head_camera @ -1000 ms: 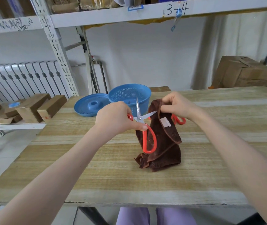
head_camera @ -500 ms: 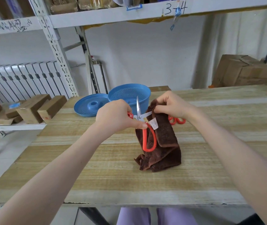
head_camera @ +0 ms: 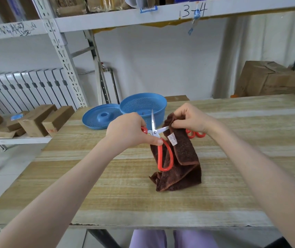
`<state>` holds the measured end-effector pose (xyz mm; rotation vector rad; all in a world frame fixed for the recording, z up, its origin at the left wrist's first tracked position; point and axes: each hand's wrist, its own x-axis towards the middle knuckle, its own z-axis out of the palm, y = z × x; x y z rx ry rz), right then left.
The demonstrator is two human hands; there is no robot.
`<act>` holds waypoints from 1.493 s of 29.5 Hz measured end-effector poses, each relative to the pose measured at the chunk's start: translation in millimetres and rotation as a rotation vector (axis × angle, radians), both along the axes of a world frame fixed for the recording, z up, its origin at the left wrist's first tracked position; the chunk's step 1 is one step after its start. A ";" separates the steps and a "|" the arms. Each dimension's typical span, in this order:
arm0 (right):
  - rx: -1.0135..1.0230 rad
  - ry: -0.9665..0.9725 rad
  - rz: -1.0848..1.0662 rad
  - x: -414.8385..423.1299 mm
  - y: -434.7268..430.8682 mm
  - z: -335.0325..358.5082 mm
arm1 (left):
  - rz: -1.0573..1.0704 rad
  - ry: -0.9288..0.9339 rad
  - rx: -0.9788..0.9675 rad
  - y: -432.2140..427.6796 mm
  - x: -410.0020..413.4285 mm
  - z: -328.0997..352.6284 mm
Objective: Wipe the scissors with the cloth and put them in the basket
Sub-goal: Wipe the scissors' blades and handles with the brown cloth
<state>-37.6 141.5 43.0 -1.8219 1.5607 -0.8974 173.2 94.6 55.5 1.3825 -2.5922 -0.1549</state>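
My left hand (head_camera: 127, 130) grips red-handled scissors (head_camera: 158, 140) by the upper handle, blades spread apart above the wooden table (head_camera: 107, 194). One blade points up, the other points right into a brown cloth (head_camera: 180, 163). My right hand (head_camera: 190, 119) pinches the cloth's top edge around that blade's tip. The cloth hangs down and its lower end is bunched on the table. A blue perforated basket (head_camera: 143, 106) stands just behind the scissors. A second pair of red-handled scissors (head_camera: 196, 134) lies on the table behind my right wrist, mostly hidden.
A blue lid (head_camera: 100, 117) lies left of the basket at the table's back edge. Wooden blocks (head_camera: 41, 119) sit on a low shelf to the left. A cardboard box (head_camera: 266, 79) stands at the back right. Metal shelving runs overhead.
My right hand has slid the pinched cloth leftward along the right-pointing blade, toward the pivot. The left hand and scissors have stayed nearly in place.
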 end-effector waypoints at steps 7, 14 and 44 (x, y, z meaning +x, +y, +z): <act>0.028 -0.054 0.023 8.1 1.5 -3.6 | -0.023 -0.005 0.018 -1.2 3.7 -2.3; 0.021 -0.054 -0.002 5.0 -1.3 -7.4 | -0.009 -0.014 0.014 -3.8 8.9 -2.4; -0.028 0.063 0.082 25.2 1.0 1.2 | -0.004 -0.016 -0.023 0.5 7.6 1.3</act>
